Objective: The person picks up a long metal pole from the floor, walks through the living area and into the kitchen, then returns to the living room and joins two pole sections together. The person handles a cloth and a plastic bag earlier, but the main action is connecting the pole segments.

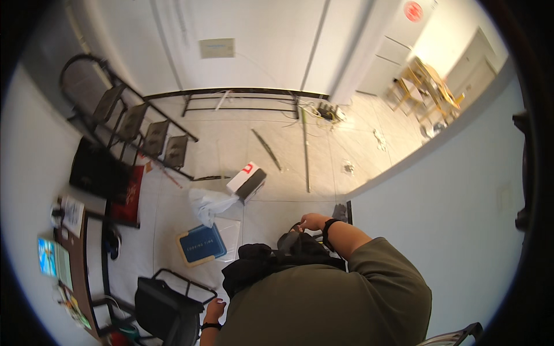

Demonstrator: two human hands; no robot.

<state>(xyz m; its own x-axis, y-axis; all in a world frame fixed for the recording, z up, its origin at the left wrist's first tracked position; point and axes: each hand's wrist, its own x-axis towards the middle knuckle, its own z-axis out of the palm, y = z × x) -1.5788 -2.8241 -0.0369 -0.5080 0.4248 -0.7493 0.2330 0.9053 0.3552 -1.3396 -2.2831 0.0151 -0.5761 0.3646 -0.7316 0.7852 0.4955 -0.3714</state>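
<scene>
My right hand, a dark band at its wrist, reaches forward in front of my body. Its fingers are bent and pressed together beside a thin dark loop above a black bundle. What exactly they grip is too small to make out. Low on the left, my left hand hangs with its fingers curled, and nothing shows in it. It is nearest to a black chair with a metal tube frame; I cannot tell whether they touch. More black cloth lies against my front.
A blue and beige mat, a white plastic bag and a white and black box lie on the floor. Long dark strips lie beyond. A step ladder and a desk with a laptop stand left; a wall runs right.
</scene>
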